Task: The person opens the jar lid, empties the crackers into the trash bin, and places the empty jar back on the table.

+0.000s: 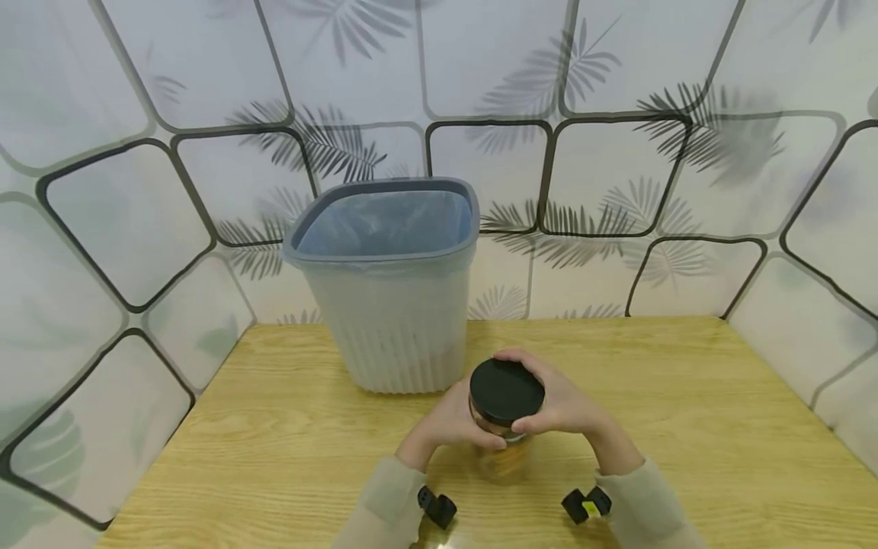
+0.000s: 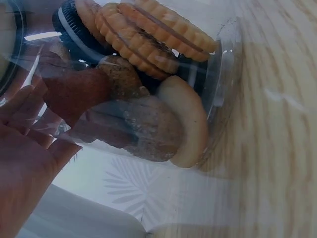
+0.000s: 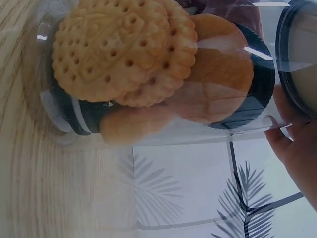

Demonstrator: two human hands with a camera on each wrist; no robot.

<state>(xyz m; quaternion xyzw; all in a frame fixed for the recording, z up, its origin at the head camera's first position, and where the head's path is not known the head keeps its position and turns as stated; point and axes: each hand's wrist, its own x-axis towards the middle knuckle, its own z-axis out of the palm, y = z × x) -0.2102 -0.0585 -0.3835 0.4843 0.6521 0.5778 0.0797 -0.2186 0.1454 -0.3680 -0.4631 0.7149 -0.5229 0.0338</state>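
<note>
A clear jar (image 1: 504, 463) with a black lid (image 1: 506, 390) stands upright on the wooden table. My left hand (image 1: 453, 419) holds the jar's side just below the lid, with the thumb across the front. From the other side my right hand (image 1: 565, 400) grips the lid's rim, thumb in front and fingers behind. Through the jar wall, the left wrist view shows sandwich biscuits (image 2: 136, 42), a dark cream cookie (image 2: 77, 32) and brown lumpy pieces (image 2: 79, 94). A round stamped biscuit (image 3: 111, 52) fills much of the right wrist view. The lid appears closed on the jar.
A tall pale waste bin (image 1: 398, 328) with a grey-blue rim stands behind and left of the jar. Patterned white panels (image 1: 617, 175) with leaf prints enclose the wooden table (image 1: 672, 396) at the back and both sides.
</note>
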